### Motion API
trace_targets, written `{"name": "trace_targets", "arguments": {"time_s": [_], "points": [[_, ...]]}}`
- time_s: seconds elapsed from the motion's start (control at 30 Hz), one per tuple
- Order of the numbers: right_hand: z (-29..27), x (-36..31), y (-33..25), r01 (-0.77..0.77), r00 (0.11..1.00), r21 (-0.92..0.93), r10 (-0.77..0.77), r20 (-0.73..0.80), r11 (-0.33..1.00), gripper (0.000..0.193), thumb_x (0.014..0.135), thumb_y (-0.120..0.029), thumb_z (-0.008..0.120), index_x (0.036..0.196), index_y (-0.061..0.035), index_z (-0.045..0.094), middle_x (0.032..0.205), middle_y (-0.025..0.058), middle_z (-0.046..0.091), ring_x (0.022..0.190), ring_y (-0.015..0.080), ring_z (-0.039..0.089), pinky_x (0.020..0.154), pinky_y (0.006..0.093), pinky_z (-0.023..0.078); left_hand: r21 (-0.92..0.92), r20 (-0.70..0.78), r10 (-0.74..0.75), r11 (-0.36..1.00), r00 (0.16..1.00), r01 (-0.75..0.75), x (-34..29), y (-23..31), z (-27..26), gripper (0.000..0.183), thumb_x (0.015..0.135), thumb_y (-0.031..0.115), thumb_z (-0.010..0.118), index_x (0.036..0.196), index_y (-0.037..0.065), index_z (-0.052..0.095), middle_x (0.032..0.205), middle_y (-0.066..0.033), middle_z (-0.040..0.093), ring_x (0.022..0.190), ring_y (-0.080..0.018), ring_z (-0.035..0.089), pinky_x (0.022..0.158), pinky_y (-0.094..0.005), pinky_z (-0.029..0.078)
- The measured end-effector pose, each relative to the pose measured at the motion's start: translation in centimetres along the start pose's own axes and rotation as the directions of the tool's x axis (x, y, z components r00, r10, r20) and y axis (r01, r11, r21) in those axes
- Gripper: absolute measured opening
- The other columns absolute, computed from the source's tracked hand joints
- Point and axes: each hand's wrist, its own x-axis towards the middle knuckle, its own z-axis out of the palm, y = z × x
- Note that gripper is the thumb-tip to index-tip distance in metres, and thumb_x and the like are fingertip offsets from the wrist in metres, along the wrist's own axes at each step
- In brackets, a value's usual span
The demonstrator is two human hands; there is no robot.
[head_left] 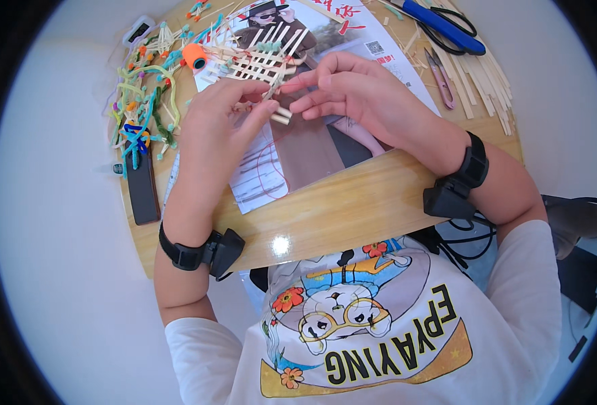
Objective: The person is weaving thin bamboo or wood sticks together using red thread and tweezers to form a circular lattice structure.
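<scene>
My left hand [221, 121] pinches the near end of a small woven piece of pale bamboo strips [261, 67] between thumb and fingers. The strips cross in an open lattice, with loose ends fanning out at the far side and pale green bits among them. My right hand [373, 98] is beside its right edge, with thumb and index finger drawn together on a thin red thread [288, 87]. The thread's exact path between the fingers is hard to make out. A loop of it trails over the magazine [312, 169] below. An orange spool [194, 56] stands left of the weave.
Colourful pipe-cleaner and stick pieces [153, 94] crowd the table's left side, beside a dark oblong case [142, 189]. At right lie blue-handled pliers [444, 25], small pink-handled scissors [440, 81] and loose bamboo strips [484, 81]. The wooden table's [339, 209] curved edge is near my body.
</scene>
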Motion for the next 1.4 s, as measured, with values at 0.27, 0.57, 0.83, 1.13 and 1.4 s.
{"name": "trace_targets", "arguments": {"time_s": [0.27,0.57,0.83,1.13,1.4], "points": [[0.1,-0.3,0.4,0.025,0.999,-0.261,-0.014,0.047,0.965,0.012,0.095,-0.015,0.051,0.095,-0.0036,0.055,0.117,0.0187,0.061,0.094,0.0180,0.064,0.085,0.0311,0.051,-0.001,0.075,-0.007,1.000,0.997,0.007,-0.4,0.1,0.9,0.018,0.078,0.008,0.068,0.096,0.004,0.067,0.083,-0.0092,0.062,0.076,-0.0250,0.061,0.067,-0.0340,0.049],[0.6,-0.4,-0.4,0.031,0.999,-0.388,-0.045,-0.026,0.921,0.013,0.092,-0.016,0.057,0.092,-0.0032,0.058,0.102,0.0100,0.065,0.078,0.0132,0.063,0.070,0.0265,0.052,-0.111,0.098,-0.033,0.993,0.995,0.044,0.1,-1.2,2.0,0.013,0.082,0.007,0.066,0.095,0.004,0.067,0.082,-0.0078,0.062,0.074,-0.0214,0.062,0.066,-0.0294,0.050],[-1.0,-0.4,-1.8,0.021,0.999,-0.662,-0.043,-0.017,0.749,0.020,0.092,-0.020,0.058,0.102,-0.0035,0.060,0.083,0.0037,0.064,0.067,0.0088,0.058,0.060,0.0229,0.048,-0.532,0.073,-0.276,0.802,0.958,0.271,-0.1,-2.0,1.5,0.014,0.094,0.012,0.058,0.102,0.001,0.063,0.094,-0.0056,0.067,0.085,-0.0113,0.063,0.073,-0.0239,0.048],[-0.1,0.1,-0.3,0.306,0.927,-0.914,-0.302,0.223,0.265,0.042,0.081,-0.008,0.066,0.122,-0.0111,0.056,0.093,0.0041,0.059,0.074,0.0152,0.055,0.065,0.0291,0.048,-0.702,0.069,-0.190,0.688,0.979,0.183,0.0,-0.2,-1.4,0.019,0.095,0.014,0.055,0.105,-0.001,0.061,0.095,-0.0080,0.068,0.086,-0.0126,0.064,0.074,-0.0246,0.049],[-0.7,0.0,-1.6,0.267,0.907,-0.956,-0.365,0.209,0.118,0.033,0.083,-0.009,0.063,0.116,-0.0109,0.061,0.091,0.0036,0.060,0.074,0.0173,0.055,0.067,0.0295,0.048,-0.338,0.143,-0.171,0.917,0.975,0.210,0.3,-1.6,-3.7,0.030,0.088,0.005,0.055,0.117,0.005,0.061,0.110,-0.0018,0.064,0.081,-0.0092,0.057,0.073,-0.0231,0.042]]}}
